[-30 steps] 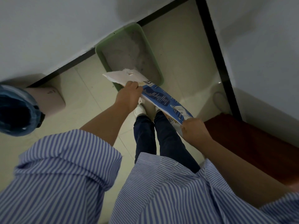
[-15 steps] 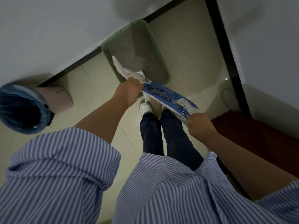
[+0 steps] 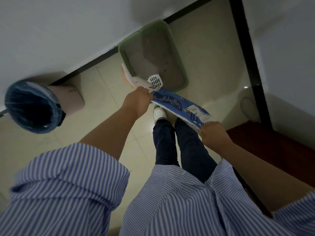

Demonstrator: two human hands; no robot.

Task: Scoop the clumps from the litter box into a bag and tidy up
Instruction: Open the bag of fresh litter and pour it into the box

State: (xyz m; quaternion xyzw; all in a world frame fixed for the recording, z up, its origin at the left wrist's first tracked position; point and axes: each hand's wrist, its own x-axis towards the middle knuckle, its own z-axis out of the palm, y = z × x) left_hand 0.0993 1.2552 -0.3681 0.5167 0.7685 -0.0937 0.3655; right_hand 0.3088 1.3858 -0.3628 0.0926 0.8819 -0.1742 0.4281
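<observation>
The person stands over the green litter box (image 3: pixel 177 53), which sits on the tiled floor (image 3: pixel 105 79) against the wall's dark baseboard. A blue printed bag (image 3: pixel 177 104) is stretched between the two hands. The left hand (image 3: pixel 138 101) pinches it near its torn white mouth, which hangs just over the near rim of the box; the right hand (image 3: pixel 213 133) is clenched around its bottom end, closer to the body. A white slotted scoop (image 3: pixel 155 80) shows just beyond the bag's mouth, at the near end of the box; whether it lies in the litter or is held with the bag I cannot tell.

The step in hand looks like handling the bag over the box: either readying it to take clumps, or tipping litter out of it; the pictures do not settle which. If clumps are to go in, the next move calls for freeing one hand for the scoop and keeping the mouth open with the other.

The bag is thin glossy film, flat and limp, so it will likely sag once one end is let go. The box is smooth moulded plastic, a rounded rectangle, holding fine grey grainy litter. A round bin (image 3: pixel 30 106) lined with thin blue film stands by the wall on the left side of the floor.
</observation>
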